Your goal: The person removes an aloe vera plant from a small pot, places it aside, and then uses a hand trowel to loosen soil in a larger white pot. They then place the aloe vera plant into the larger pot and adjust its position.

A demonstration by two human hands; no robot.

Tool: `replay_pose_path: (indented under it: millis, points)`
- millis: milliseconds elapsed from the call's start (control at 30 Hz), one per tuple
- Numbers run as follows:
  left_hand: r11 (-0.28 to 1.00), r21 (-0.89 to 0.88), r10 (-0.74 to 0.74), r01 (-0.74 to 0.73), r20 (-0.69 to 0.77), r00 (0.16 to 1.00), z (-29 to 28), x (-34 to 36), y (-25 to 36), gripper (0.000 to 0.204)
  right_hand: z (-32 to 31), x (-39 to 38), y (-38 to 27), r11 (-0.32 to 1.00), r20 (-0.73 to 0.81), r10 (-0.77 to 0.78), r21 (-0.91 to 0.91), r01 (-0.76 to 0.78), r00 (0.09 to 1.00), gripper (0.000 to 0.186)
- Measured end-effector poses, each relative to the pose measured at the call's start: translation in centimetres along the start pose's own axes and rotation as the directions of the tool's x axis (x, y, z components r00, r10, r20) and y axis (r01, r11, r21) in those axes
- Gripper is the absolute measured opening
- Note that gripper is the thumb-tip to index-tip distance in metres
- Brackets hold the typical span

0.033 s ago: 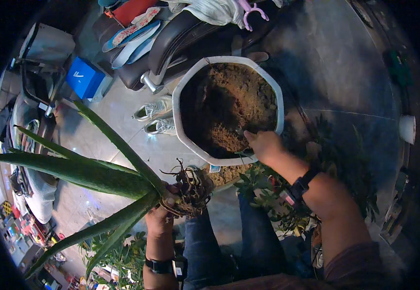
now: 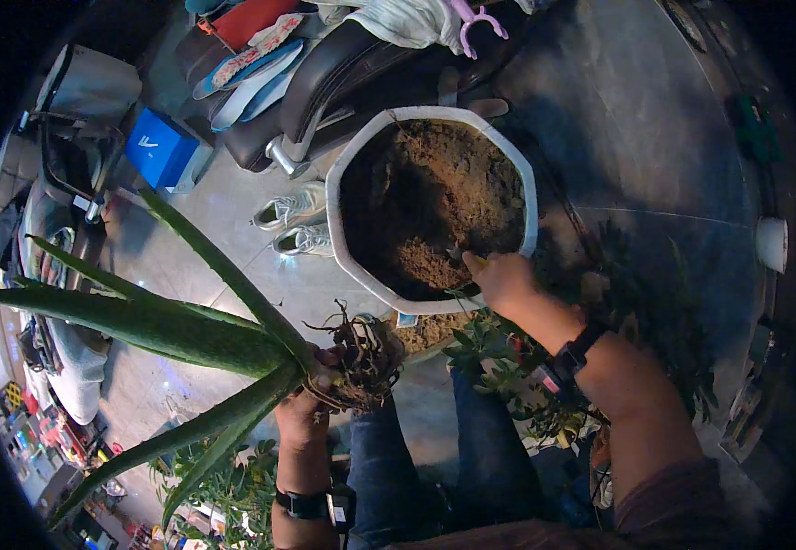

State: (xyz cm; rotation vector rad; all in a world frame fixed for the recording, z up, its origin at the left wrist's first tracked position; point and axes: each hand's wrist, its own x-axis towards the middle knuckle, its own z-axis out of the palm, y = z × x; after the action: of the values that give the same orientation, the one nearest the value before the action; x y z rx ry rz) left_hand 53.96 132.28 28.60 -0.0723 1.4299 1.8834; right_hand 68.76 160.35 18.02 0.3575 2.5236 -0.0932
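Note:
My left hand (image 2: 304, 412) is closed around the base of a large aloe plant (image 2: 224, 344), held on its side. Its long green leaves spread to the left, and its bare, soil-caked roots (image 2: 361, 371) stick out to the right. A white, many-sided planter pot (image 2: 345, 247) stands ahead, partly filled with brown soil (image 2: 480, 183). Over its near right rim reaches my right hand (image 2: 508, 282), fingers wrapped round a small digging tool (image 2: 474, 263) with a yellowish handle. The tool's tip meets the soil, and most of its handle is hidden by my hand.
Pale sneakers (image 2: 292, 213) sit left of the pot, beside a dark chair (image 2: 324, 82) piled with insoles and cloth. A blue box (image 2: 159, 151) lies farther left. Leafy plants (image 2: 499, 367) crowd the pot's near right side; more foliage (image 2: 233, 486) grows near my left forearm.
My right hand and the digging tool have shifted very slightly at the pot's near right rim. The aloe and my left hand stay almost where they were.

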Motion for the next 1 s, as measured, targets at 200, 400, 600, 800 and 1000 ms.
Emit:
replay_pose_path:
  millis: [200,400,600,800,1000]
  points:
    - [0.99,0.02,-0.141,0.142,-0.039,0.989,-0.1,-0.5,0.4,0.048,-1.8,-2.6,1.1,0.987,-0.205,-0.066,0.129,0.094,0.977,0.04]
    - [0.992,0.054,-0.116,0.118,-0.042,0.992,-1.7,-0.4,-0.3,0.049,-4.3,2.1,2.4,0.99,-0.093,0.032,0.138,-0.019,0.995,0.022]
    - [0.99,-0.028,-0.14,0.138,-0.077,0.987,-3.9,-0.4,-0.6,0.043,-1.6,9.6,-3.2,0.993,0.09,0.082,0.073,-0.089,0.993,0.021]
    - [0.98,-0.077,-0.195,0.185,-0.154,0.969,-4.5,-1.0,0.3,0.044,-0.4,9.5,-7.0,0.972,0.062,0.185,0.134,-0.191,0.981,0.017]
    - [0.961,-0.275,-0.059,0.015,-0.153,0.986,-3.5,-1.8,1.0,0.041,1.4,8.2,-8.5,0.949,-0.229,0.304,0.157,-0.274,0.925,0.018]
